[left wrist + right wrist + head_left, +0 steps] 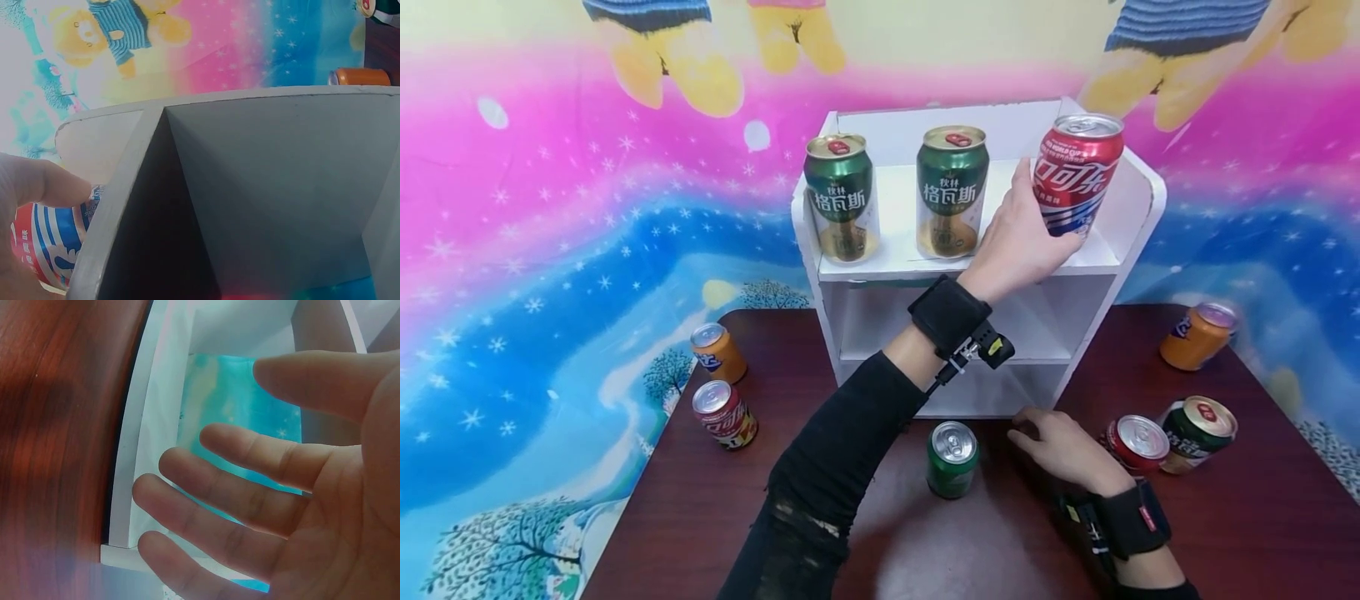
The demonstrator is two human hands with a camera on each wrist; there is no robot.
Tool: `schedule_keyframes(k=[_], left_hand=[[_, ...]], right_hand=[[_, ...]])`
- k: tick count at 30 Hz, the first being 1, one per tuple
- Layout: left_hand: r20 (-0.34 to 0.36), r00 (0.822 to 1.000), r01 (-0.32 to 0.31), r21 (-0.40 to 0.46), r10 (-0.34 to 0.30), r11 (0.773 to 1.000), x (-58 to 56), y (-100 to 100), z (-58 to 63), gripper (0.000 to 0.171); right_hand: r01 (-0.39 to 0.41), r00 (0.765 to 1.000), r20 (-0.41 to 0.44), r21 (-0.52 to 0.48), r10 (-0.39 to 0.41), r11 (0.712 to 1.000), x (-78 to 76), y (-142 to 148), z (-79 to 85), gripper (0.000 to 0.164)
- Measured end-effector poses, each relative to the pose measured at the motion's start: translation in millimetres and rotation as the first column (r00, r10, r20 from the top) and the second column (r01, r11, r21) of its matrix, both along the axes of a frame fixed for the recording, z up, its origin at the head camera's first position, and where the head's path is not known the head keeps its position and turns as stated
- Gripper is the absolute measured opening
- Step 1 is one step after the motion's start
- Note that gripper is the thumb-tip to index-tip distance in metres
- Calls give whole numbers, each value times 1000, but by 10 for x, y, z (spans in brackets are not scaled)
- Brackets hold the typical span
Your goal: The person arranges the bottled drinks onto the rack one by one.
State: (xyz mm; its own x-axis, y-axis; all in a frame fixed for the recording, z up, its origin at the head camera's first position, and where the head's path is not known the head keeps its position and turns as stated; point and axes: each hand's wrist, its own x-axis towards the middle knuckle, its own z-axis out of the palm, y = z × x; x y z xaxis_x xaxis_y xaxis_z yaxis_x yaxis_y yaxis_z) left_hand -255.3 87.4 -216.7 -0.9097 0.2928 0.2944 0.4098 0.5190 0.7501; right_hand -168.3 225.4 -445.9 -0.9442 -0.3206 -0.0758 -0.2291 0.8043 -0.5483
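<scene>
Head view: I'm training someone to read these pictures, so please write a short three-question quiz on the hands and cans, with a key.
1. Which hand grips the red can at the right side of the top shelf?
2. True or false: the right hand holds nothing.
3. How many green cans stand on the top shelf?
A) one
B) two
C) three

Key:
1. The left hand.
2. True; the right wrist view shows its fingers spread and empty.
3. B
</scene>
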Motion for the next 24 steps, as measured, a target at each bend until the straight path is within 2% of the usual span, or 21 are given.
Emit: schedule_keyframes(k=[3,10,14,22,24], left_hand=[[9,1000,9,4,-9,1000,0,-4,-3,97],[-40,999,-32,-64,30,997,-4,18,1,76],[-37,998,-56,-80,54,995,5,31,-5,75],[-74,990,-126,-126,118,984,29,57,-6,73],[-71,991,-126,-128,118,984,32,54,5,76]], right_hand=[[7,1000,11,2,-7,1000,5,-8,4,28],[9,1000,9,1,-9,1000,4,-5,-7,28],[8,1000,15,-3,-8,1000,4,-5,-12,28],[-2,1000,8,-1,2,1000,1,-7,-7,28],[-4,1000,6,2,3,1000,-1,-10,-7,28]])
